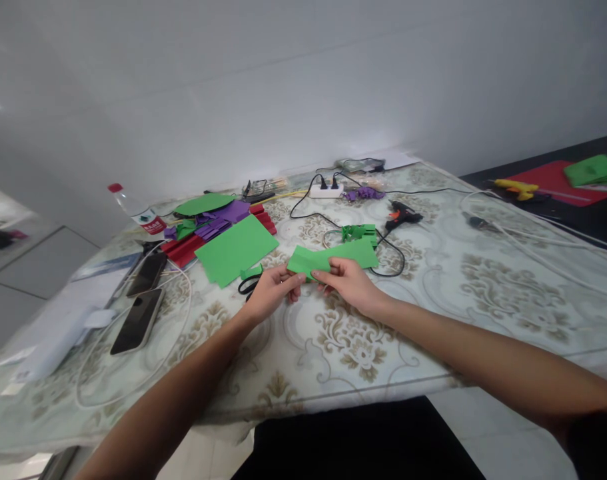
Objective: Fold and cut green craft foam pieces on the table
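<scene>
And there, the left hand (272, 291) and right hand (352, 285) pinch the green strip (357, 253) in their fingers, seemingly to steady its crease, scissors (252, 277) handily just left.

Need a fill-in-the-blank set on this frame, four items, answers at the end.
1. The left hand and right hand hold a bright ____ papery strip.
2. The clear plastic bottle has a ____ cap.
3. Two black plugs sit in the ____ rectangular power strip.
4. The yellow glue gun lies towards the picture's ____ edge.

Missing words: green; red; white; right.
</scene>
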A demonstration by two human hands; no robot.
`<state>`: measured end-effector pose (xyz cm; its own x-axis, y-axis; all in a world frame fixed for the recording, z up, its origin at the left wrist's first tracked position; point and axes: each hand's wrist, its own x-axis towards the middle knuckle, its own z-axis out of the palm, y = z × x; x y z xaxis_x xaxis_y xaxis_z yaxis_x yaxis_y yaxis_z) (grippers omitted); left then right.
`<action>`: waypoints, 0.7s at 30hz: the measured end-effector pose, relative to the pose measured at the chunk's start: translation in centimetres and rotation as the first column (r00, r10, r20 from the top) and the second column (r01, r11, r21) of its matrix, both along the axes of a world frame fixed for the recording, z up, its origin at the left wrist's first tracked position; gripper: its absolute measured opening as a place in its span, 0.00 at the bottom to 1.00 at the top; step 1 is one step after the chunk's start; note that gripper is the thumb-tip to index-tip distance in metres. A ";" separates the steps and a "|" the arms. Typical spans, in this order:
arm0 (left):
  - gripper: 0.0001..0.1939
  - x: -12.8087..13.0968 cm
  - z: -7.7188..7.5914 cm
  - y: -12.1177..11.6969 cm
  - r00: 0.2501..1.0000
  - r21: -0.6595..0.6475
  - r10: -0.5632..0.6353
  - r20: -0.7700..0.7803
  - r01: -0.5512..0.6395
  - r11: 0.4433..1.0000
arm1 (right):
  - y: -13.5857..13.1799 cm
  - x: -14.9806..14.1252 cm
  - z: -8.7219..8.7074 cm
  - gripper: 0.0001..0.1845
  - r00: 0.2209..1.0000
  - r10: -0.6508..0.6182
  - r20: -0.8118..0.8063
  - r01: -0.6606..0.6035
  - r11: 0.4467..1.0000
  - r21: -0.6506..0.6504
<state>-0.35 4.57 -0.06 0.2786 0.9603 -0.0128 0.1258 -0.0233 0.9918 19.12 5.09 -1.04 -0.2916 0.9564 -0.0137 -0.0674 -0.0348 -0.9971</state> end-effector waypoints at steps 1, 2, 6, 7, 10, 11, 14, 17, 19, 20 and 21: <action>0.22 0.0 -0.1 0.0 1.000 -0.004 -0.013 -0.012 0.013 1.000 | 0.0 0.0 0.0 0.23 1.000 0.018 -0.006 -0.018 1.000 -0.005; 0.22 0.0 -0.2 0.0 0.999 -0.007 -0.025 -0.022 0.025 1.000 | -0.1 0.0 0.1 0.23 0.999 0.038 -0.010 -0.038 0.999 -0.009; 0.23 0.0 -0.4 -0.1 0.997 -0.005 -0.059 -0.046 0.059 0.998 | -0.2 -0.1 0.2 0.23 0.995 0.096 -0.021 -0.097 0.995 -0.015; 0.22 0.0 -0.3 -0.1 0.997 -0.004 -0.058 -0.047 0.058 0.998 | -0.2 -0.1 0.2 0.23 0.995 0.098 -0.023 -0.099 0.995 -0.014; 0.20 0.0 -0.2 -0.2 0.999 0.012 -0.012 -0.039 0.012 1.000 | -0.2 -0.1 0.2 0.23 0.996 0.085 -0.021 -0.085 0.996 -0.007; 0.20 0.0 -0.1 -0.2 0.999 0.024 0.013 -0.030 -0.012 1.000 | -0.2 -0.1 0.2 0.23 0.997 0.079 -0.018 -0.079 0.997 -0.005; 0.17 0.1 0.0 -0.2 0.997 0.061 0.076 0.007 -0.076 0.995 | -0.2 0.0 0.3 0.22 0.998 0.065 0.000 -0.065 0.998 -0.006; 0.14 0.0 0.2 -0.2 0.991 0.079 0.131 0.025 -0.133 0.988 | -0.1 -0.1 0.3 0.21 0.999 0.054 0.005 -0.054 0.998 -0.012; 0.14 0.0 0.3 -0.2 0.984 0.091 0.173 0.035 -0.176 0.980 | -0.1 -0.1 0.2 0.22 0.999 0.039 -0.001 -0.039 0.999 -0.020; 0.14 0.0 0.4 -0.2 0.980 0.099 0.194 0.046 -0.198 0.975 | -0.1 -0.1 0.1 0.22 1.000 0.031 -0.004 -0.031 0.999 -0.023; 0.14 -0.1 0.4 -0.2 0.976 0.106 0.210 0.059 -0.216 0.971 | 0.0 -0.1 0.1 0.23 1.000 0.026 -0.007 -0.026 0.999 -0.027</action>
<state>-0.40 4.35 0.36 0.0652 0.9922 0.1059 0.0931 -0.1117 0.9894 19.00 5.05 -0.91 -0.3163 0.9479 -0.0372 -0.0724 -0.0632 -0.9954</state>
